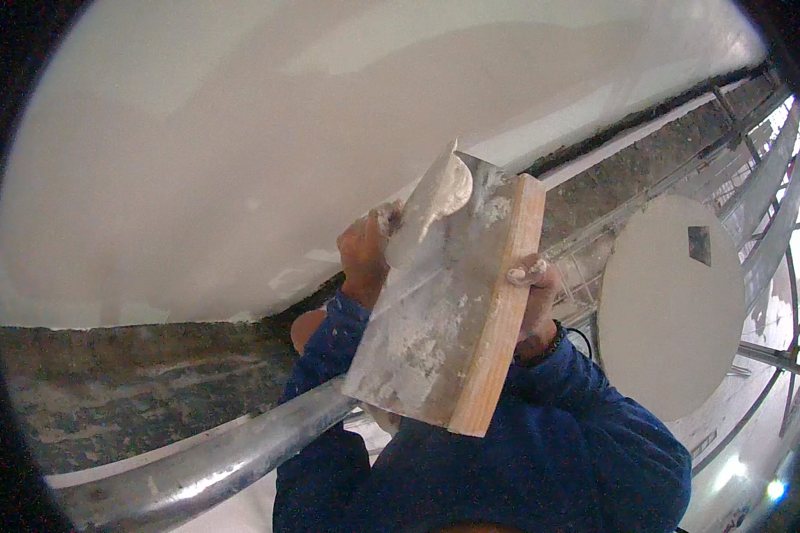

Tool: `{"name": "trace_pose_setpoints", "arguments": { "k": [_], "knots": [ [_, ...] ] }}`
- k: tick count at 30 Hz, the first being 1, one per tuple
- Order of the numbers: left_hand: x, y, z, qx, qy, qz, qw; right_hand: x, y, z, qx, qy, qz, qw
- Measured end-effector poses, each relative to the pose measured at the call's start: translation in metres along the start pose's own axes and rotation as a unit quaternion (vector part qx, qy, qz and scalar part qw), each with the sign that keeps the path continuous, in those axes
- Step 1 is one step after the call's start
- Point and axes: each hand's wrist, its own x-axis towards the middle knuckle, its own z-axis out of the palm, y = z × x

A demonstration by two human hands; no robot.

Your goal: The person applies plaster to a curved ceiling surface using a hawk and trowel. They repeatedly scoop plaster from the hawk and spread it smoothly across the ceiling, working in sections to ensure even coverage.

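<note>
Plastered wall backs a wood-edged plastering blade, aslant before the person. Right hand grasps its wooden edge, the surest hold; left hand curls near the opposite side, grip too hidden to tell. It should handle stiff, light, slippery where plaster lies.

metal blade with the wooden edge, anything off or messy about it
No clear damage, but the blade looks messy: pale paste sits thick by its far end, and patchy smears mark its face. The right hand, gripping the wooden edge, has paste on its thumb.
</note>
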Motion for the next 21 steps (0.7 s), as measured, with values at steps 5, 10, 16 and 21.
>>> {"name": "trace_pose_setpoints", "arguments": {
  "k": [5,10,16,21],
  "knots": [
    [-0.004,0.01,-0.015,0.018,-0.059,0.0,0.998,0.0,-0.002,-0.034,-0.04,0.027,-0.143,0.989],
    [-0.008,0.013,-0.005,0.204,-0.222,-0.051,0.952,-0.005,-0.051,-0.081,-0.086,0.025,-0.378,0.921],
    [0.014,0.018,-0.022,0.027,-0.087,-0.101,0.991,-0.048,-0.11,-0.066,-0.02,0.011,-0.335,0.942],
    [0.017,0.042,-0.038,-0.12,-0.259,-0.227,0.931,-0.04,-0.089,-0.045,-0.066,0.063,-0.372,0.924]
  ]
}}
